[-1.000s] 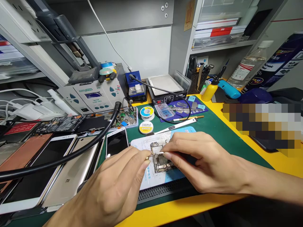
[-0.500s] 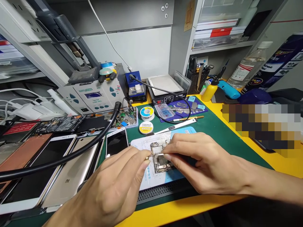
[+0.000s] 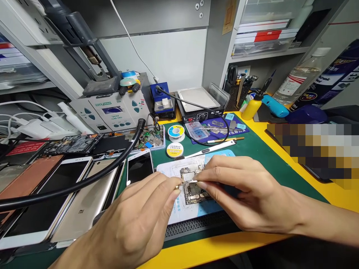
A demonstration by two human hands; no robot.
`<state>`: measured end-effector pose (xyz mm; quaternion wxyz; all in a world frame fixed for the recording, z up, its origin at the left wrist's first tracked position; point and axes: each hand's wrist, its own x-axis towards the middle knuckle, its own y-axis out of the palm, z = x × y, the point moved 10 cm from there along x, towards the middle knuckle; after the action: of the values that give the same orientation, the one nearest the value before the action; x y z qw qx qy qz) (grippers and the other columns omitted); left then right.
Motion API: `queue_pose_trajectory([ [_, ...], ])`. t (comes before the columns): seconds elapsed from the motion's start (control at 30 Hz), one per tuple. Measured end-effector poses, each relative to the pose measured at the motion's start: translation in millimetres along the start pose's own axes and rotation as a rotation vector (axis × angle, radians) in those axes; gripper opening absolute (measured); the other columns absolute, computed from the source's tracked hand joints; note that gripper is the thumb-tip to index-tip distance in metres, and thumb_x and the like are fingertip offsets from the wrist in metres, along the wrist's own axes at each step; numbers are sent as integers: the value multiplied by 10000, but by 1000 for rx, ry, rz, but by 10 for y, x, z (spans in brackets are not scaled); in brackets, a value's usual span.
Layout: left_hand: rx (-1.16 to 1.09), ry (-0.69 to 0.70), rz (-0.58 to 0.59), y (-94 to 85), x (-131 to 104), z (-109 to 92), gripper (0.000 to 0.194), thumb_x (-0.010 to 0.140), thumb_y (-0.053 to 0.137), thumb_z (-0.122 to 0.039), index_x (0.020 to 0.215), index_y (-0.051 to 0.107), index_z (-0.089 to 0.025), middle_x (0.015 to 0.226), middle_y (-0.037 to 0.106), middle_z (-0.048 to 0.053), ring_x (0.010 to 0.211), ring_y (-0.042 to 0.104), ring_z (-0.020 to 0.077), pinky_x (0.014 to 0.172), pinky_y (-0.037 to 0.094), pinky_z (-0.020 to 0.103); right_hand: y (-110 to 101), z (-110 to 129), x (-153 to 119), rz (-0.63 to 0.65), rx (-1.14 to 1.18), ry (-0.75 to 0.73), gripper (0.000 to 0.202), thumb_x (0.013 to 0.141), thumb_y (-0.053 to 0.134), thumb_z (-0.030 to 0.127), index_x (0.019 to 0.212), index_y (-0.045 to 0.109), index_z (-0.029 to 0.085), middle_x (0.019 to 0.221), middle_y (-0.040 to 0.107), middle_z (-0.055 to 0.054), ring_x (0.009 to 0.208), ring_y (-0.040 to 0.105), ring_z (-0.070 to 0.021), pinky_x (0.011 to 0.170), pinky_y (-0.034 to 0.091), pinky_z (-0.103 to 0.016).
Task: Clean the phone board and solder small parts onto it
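Note:
My left hand (image 3: 146, 209) is closed in a pinch on a small brass-coloured metal piece (image 3: 177, 187) with a thin tip pointing right. Facing it, my right hand (image 3: 238, 186) pinches a small silvery piece (image 3: 193, 181) between thumb and fingers. The two pieces meet or nearly meet; I cannot tell whether they are joined. Just beneath them a phone circuit board (image 3: 193, 197) lies on a white and blue printed mat (image 3: 176, 217), partly covered by my right hand.
Several phones, including a gold one (image 3: 81, 209), lie at left under a thick black hose (image 3: 112, 172). Behind are a rework station (image 3: 112, 112), a solder spool (image 3: 176, 133), a round tin (image 3: 174, 150), a white-handled brush (image 3: 209, 148) and a heating plate (image 3: 199, 101). A yellow bottle (image 3: 252, 108) stands right.
The view has shifted slightly, so the bench things sit a little further right. Both hands keep their pinches, and the silvery piece shows a little more clearly.

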<state>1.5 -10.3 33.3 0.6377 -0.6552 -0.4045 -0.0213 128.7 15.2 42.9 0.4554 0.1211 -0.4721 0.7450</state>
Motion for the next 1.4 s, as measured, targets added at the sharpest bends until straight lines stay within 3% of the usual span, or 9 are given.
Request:
queue_pose_trajectory([
  [0.4,7,-9,-2,-2,-20,19,236,1009,544,9,1212,609,-92,998,692,92,861,627,181,766,535,326,-2,21,13,29,1,-10,179,959,605,-8,1018,774,2,801,735,-148,695,646,-180,597,514,-292],
  [0.57,1,-11,3,-14,-8,10,173,1017,525,6,1089,604,-131,996,702,106,907,674,206,774,549,335,-4,2,4,29,25,7,168,952,612,0,993,775,6,795,732,-144,695,657,-184,604,527,-297],
  [0.9,5,6,6,-12,-38,-16,209,1002,536,15,1147,607,-117,1040,712,114,922,676,209,779,541,332,3,23,13,1,3,-19,138,942,622,-13,986,753,-14,738,692,-109,659,582,-162,588,465,-300],
  [1.23,30,-1,-4,-15,20,-8,245,993,558,0,1200,615,-119,999,719,87,906,678,206,769,533,329,22,37,-4,17,-39,-49,141,958,592,-2,1037,700,45,743,636,-63,658,527,-162,595,423,-304],
  [1.4,-13,-25,9,7,21,19,268,977,574,25,1202,631,-110,967,686,65,876,608,183,788,503,333,36,49,-9,34,-66,-48,134,971,581,16,1014,697,67,731,612,-37,648,484,-152,588,380,-305],
])
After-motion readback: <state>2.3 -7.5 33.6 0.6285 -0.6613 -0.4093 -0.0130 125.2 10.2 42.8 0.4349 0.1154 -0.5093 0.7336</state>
